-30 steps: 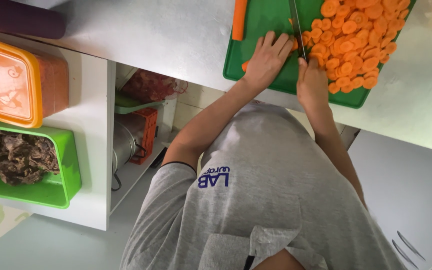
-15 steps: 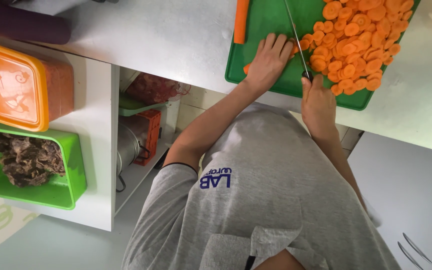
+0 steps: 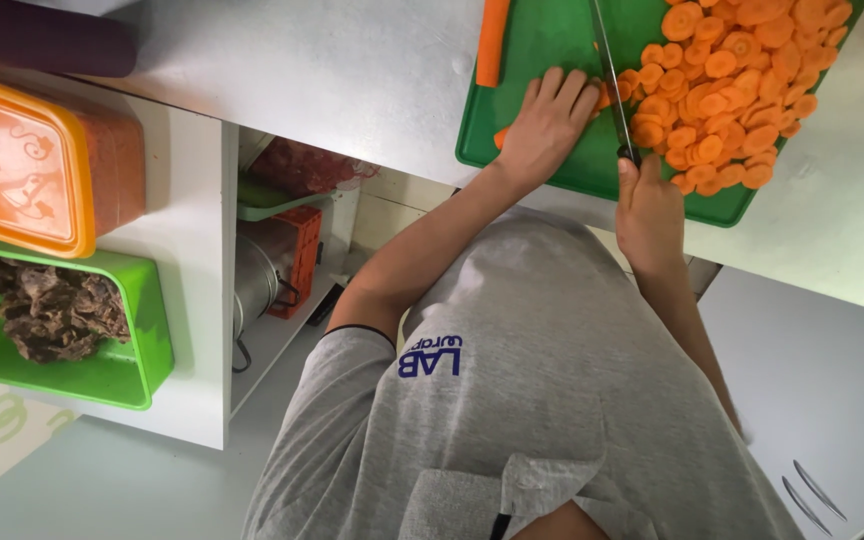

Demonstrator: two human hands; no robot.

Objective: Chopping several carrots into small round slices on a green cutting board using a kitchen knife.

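Observation:
My left hand (image 3: 544, 125) presses down on a carrot (image 3: 603, 96) on the green cutting board (image 3: 542, 40), fingers curled over it. My right hand (image 3: 649, 205) grips the handle of a knife (image 3: 609, 70) at the board's near edge. The blade runs along the left fingertips. A heap of round carrot slices (image 3: 732, 80) covers the right part of the board. A whole peeled carrot (image 3: 493, 40) lies along the board's left edge.
The board lies on a grey counter (image 3: 332, 70). At the left are an orange lidded box (image 3: 22, 165) and a green tub (image 3: 102, 370) of dark brown matter. Shelves below hold a metal pot (image 3: 252, 285) and a red crate (image 3: 302, 255). A white drawer front (image 3: 812, 400) is at the right.
My right hand and the knife have slid toward the board's near edge and slightly right. My left hand stays on the carrot.

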